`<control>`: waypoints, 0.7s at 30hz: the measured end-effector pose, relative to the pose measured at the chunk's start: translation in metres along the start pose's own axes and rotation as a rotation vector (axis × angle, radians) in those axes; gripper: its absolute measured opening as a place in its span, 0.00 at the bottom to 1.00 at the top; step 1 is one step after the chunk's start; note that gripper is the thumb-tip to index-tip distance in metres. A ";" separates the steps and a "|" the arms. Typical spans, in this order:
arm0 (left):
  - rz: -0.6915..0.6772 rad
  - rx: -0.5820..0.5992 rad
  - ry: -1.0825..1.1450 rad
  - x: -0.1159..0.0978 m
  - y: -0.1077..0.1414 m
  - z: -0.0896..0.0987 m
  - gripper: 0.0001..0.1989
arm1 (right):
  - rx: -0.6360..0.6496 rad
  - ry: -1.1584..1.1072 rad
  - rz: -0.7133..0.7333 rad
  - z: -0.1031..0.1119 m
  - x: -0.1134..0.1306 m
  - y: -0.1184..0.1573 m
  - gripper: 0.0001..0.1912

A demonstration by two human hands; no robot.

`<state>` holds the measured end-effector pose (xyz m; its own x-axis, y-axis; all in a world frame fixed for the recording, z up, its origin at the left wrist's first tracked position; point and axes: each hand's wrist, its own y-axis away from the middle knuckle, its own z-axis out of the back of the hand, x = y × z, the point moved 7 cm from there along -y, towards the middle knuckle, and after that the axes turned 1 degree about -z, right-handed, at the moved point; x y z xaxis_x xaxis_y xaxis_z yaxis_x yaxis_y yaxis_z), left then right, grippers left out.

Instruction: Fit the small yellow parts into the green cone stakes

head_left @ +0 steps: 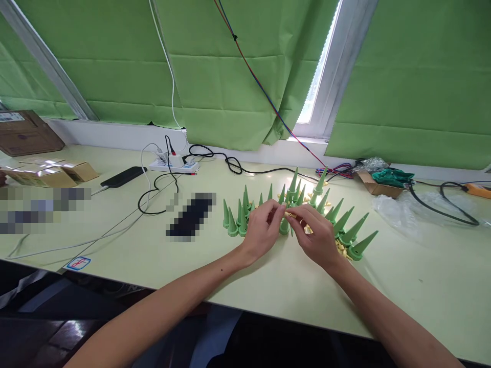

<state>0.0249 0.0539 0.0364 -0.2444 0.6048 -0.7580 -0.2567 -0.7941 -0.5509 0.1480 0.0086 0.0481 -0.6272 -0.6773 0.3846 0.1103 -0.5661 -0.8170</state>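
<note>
My left hand [264, 225] and my right hand [315, 230] meet over the table, fingertips almost touching. A small yellow plastic piece [290, 214] shows between them, in the pinch of my right thumb and fingers. My left thumb and forefinger are pressed together beside it; what they grip is hidden. Around both hands stand several green plastic cone spikes with wide ridged bases, some upright on the left [232, 225], others tilted on the right [355, 230]. More small yellow pieces [342, 249] lie loose among the spikes near my right wrist.
A pixelated dark object [191, 217] lies left of the spikes. Farther left are a black phone [123, 177], a white power strip [192, 166], cables and yellow boxes [57, 175]. At back right sit an open carton [378, 184] and clear plastic bags [399, 214]. Green curtains hang behind.
</note>
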 end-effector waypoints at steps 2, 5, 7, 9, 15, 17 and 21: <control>0.008 0.001 -0.001 0.001 0.000 0.000 0.18 | -0.021 0.021 -0.008 0.002 0.000 0.000 0.07; 0.033 -0.012 0.009 0.002 0.000 0.001 0.17 | -0.091 0.048 -0.037 0.007 -0.002 0.000 0.05; 0.054 -0.017 0.005 0.002 0.000 0.002 0.15 | -0.156 0.058 -0.078 0.012 -0.005 0.001 0.04; 0.059 0.001 -0.013 0.002 0.000 0.001 0.14 | -0.210 0.071 -0.127 0.015 -0.010 0.002 0.04; 0.006 0.165 -0.122 0.009 0.004 -0.014 0.13 | -0.264 0.090 -0.210 0.019 -0.019 0.005 0.08; -0.005 0.248 -0.160 0.015 0.007 -0.021 0.14 | -0.264 0.084 -0.223 0.019 -0.021 0.005 0.08; -0.060 0.303 -0.241 0.019 0.010 -0.027 0.08 | -0.255 0.070 -0.237 0.018 -0.022 0.005 0.08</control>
<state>0.0427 0.0561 0.0069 -0.4241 0.6749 -0.6039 -0.5326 -0.7252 -0.4364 0.1761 0.0127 0.0433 -0.6646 -0.5022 0.5532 -0.2354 -0.5620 -0.7930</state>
